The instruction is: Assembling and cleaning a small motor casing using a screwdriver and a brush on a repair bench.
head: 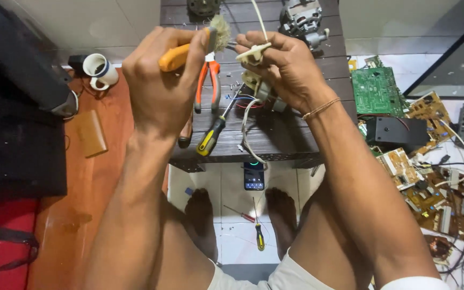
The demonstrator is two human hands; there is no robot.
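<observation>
left hand (159, 80): fingers closed round the orange handle of a small brush (197, 45); frayed bristle head points up-right, next to the part in the other hand
right hand (285, 67): fingers pinched on a cream plastic part (253, 52) with a white wire (259, 19) running up out of it; a thin cord bracelet sits at the wrist
where the part is: held in the air above the far half of the bench (291, 137), not resting on it, just right of the bristles
step, as judged: brushing dust off the plastic part
doing it well: keep the part pinched by its edges so the face stays open to the bristles; short light strokes away from the wire; brace the wrists close together; turn the part, not the brush
below the hands: a second cream part with red and white leads (259, 94) lies on the bench, partly hidden by the right hand
tools on bench: orange-handled pliers (208, 86); yellow-black screwdriver (213, 134) lying diagonally
far edge: grey motor (303, 19)
floor: phone (254, 175) with lit screen just before the bare feet; a smaller screwdriver (259, 233) between the feet; white mug (99, 69) to the left; green circuit board (377, 88) and a pile of brown boards to the right
in the way: loose white wire loops near the hands and could snag the brush; pliers sit right under the working spot; small screws near them, too small to count
</observation>
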